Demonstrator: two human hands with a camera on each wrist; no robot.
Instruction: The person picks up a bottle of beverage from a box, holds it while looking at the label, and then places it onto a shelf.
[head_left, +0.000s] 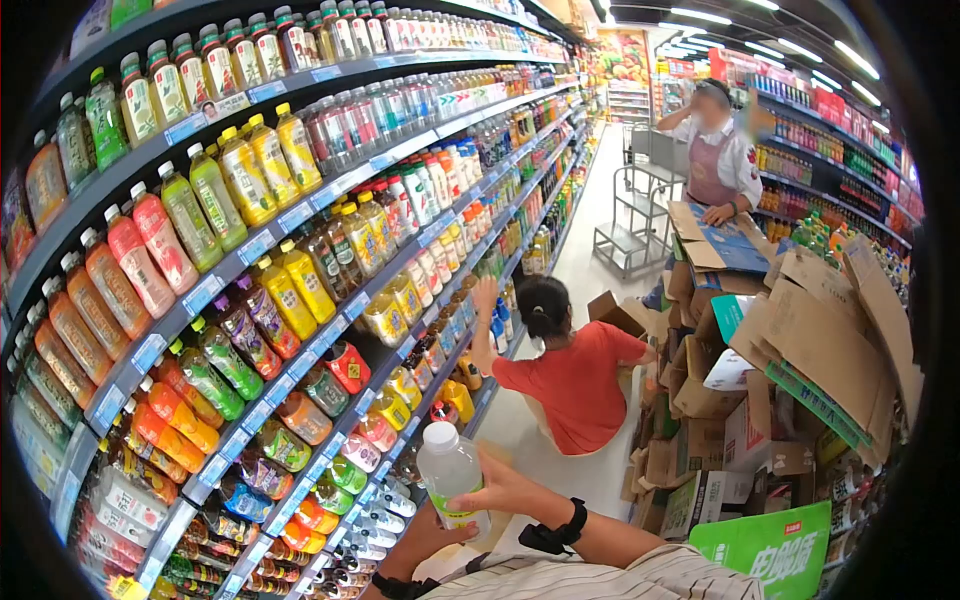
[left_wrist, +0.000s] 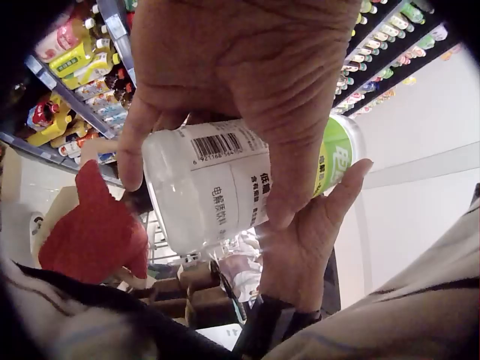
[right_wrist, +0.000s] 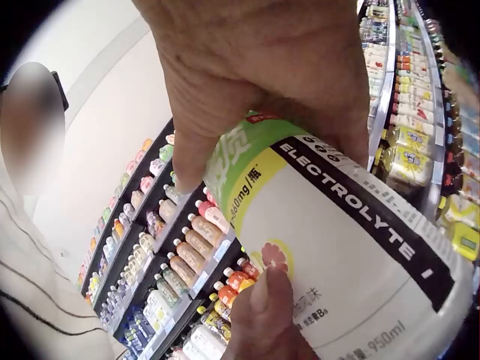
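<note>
A clear bottle (head_left: pixel 455 475) with a green and white label is held between both hands, low in the head view. My left hand (head_left: pixel 432 535) grips one side from below; in the left wrist view the left hand (left_wrist: pixel 240 67) curls its thumb and fingers round the label. The right hand (head_left: pixel 510 490) holds the other side, and in the right wrist view the right hand (right_wrist: pixel 262 67) wraps the bottle's green end. "ELECTROLYTE" and "950ml" are readable on the bottle (right_wrist: pixel 337 247) there, with a left fingertip against it.
Shelves of drinks (head_left: pixel 250 290) line the left side. A person in a red top (head_left: pixel 580 385) crouches by them, one arm raised to a shelf. Cardboard boxes (head_left: pixel 810 330) pile up on the right; behind them stands a person in an apron (head_left: pixel 710 165), near a metal step ladder (head_left: pixel 635 215).
</note>
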